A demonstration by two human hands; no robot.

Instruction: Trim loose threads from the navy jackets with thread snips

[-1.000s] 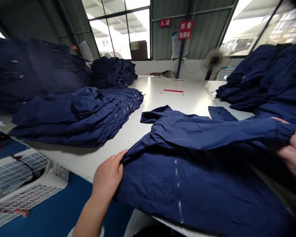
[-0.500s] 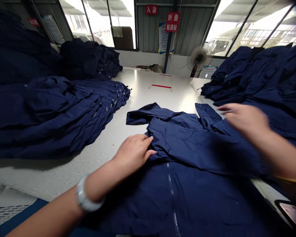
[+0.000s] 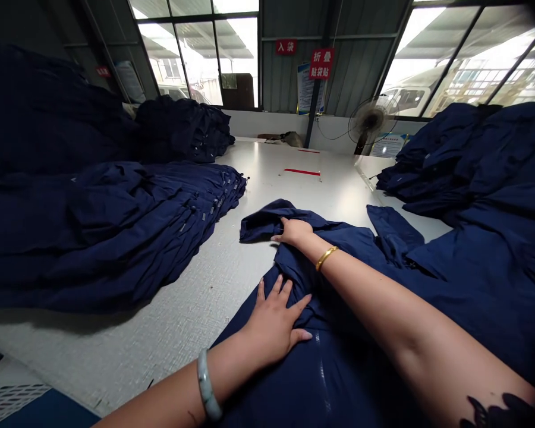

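A navy blue jacket lies spread over the white table in front of me, its light zip line running toward me. My left hand presses flat on the jacket with fingers spread, holding nothing. Farther off, my right hand reaches across the jacket, its fingers closed on the left sleeve; the fingertips are partly hidden in the cloth. The other sleeve lies folded toward the far right. Much of the jacket's right side is covered by my right arm.
Piles of navy jackets flank the table on the left, with another heap on the right. Red tape marks the white tabletop. A fan stands beyond the far end, near red wall signs.
My right hand has swung from the jacket's right side across to its left sleeve. My left hand has gone from pinching the jacket's edge to lying flat. The view has tilted up.
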